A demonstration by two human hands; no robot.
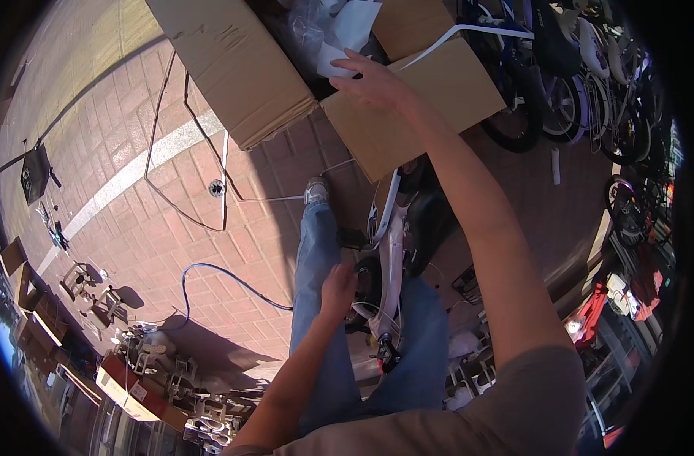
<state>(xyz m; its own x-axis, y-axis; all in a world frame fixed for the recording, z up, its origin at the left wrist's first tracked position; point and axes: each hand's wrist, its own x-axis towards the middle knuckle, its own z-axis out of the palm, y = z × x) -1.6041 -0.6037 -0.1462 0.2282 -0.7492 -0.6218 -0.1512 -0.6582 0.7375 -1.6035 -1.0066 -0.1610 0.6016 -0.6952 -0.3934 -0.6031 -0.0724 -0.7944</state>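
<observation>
My right hand reaches over the flap of an open cardboard box, its fingers apart at the edge of some white paper. Clear plastic wrap lies beside the paper in the box. Between my legs stands a small bicycle with a white frame and a black saddle. Beside its black tyre is my left hand, low by my left knee, with the fingers curled. What those fingers hold, if anything, is hidden.
Another cardboard box stands ahead on the left. Several bicycles are packed along the right. A blue hose and a thin dark strap lie on the brick paving. Loose parts and a carton sit at the lower left.
</observation>
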